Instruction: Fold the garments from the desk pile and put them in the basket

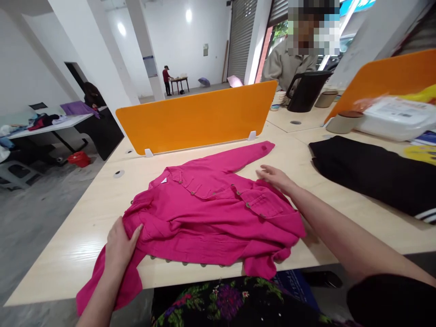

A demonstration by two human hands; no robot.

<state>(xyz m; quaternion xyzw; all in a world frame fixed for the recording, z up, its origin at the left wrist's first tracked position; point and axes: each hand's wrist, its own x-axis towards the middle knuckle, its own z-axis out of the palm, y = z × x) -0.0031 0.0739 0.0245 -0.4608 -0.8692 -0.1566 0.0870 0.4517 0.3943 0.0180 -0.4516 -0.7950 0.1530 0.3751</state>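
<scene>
A bright pink button-up jacket (204,204) lies spread and wrinkled on the light wooden table. One sleeve stretches away toward the orange divider, and the other hangs over the near left edge. My left hand (119,247) is closed on the cloth near the left shoulder, its fingertips partly hidden by the fabric. At the jacket's right edge, beside its chest pocket, my right hand (277,178) has its fingers stretched out. It seems to hold nothing.
An orange divider (197,120) stands behind the jacket. Folded black clothing (368,175) lies right, near a plastic package (398,116) and a cup (344,121). Beyond are a black pitcher (308,91) and a person in a grey top (286,61).
</scene>
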